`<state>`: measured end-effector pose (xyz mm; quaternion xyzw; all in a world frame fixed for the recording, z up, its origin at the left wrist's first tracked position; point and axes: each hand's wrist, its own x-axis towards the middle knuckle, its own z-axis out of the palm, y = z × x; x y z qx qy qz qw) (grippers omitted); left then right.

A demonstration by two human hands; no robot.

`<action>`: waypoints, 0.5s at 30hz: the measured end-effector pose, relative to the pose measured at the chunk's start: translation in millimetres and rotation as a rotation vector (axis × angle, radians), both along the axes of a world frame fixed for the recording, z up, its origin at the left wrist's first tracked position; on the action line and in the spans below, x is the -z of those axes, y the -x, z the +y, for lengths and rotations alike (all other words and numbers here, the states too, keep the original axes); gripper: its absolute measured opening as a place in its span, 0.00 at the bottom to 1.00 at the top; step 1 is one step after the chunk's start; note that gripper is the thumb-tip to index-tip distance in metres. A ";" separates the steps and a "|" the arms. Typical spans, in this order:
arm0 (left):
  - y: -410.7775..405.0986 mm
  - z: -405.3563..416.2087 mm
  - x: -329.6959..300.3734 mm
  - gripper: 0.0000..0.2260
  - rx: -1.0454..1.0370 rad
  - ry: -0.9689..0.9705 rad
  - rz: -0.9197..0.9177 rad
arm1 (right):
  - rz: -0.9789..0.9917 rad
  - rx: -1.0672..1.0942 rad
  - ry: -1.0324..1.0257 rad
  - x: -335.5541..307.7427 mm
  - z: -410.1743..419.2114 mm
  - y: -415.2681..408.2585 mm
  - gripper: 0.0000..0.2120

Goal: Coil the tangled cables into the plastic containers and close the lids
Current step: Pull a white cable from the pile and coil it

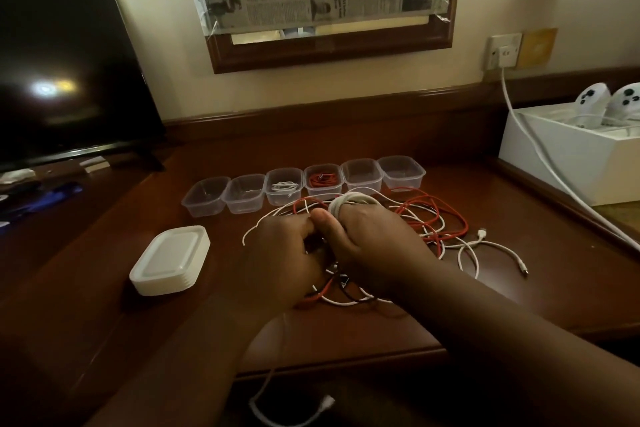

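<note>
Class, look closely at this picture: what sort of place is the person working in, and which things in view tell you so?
Probably a home or hotel room, not a workshop. A dark polished wooden desk fits into a corner, a large black flat television screen stands beside it, and a white wall socket sits on the cream wall above.

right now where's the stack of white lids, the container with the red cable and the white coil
stack of white plastic lids point(170, 259): head view, top lid's flat face
clear plastic container with the red cable point(323, 195): head view, front wall
white cable coil point(349, 202): head view, loops above right-hand fingers
</note>
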<state>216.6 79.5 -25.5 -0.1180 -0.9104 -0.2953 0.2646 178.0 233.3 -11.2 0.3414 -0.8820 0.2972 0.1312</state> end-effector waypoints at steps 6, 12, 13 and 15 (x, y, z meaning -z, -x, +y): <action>8.7 -4.5 -4.1 0.15 0.100 -0.212 -0.080 | -0.793 -0.119 0.218 -8.5 5.8 -1.1 0.36; 1.9 20.4 -3.0 0.13 0.351 -1.164 -0.383 | -1.536 -0.683 0.757 -9.1 12.1 6.3 0.36; 0.7 25.4 -5.8 0.13 0.373 -1.247 -0.400 | -1.588 -0.773 0.868 -6.8 10.0 6.3 0.35; 3.4 28.3 -7.4 0.12 0.374 -1.315 -0.383 | -1.623 -0.901 1.028 -0.4 6.1 5.9 0.35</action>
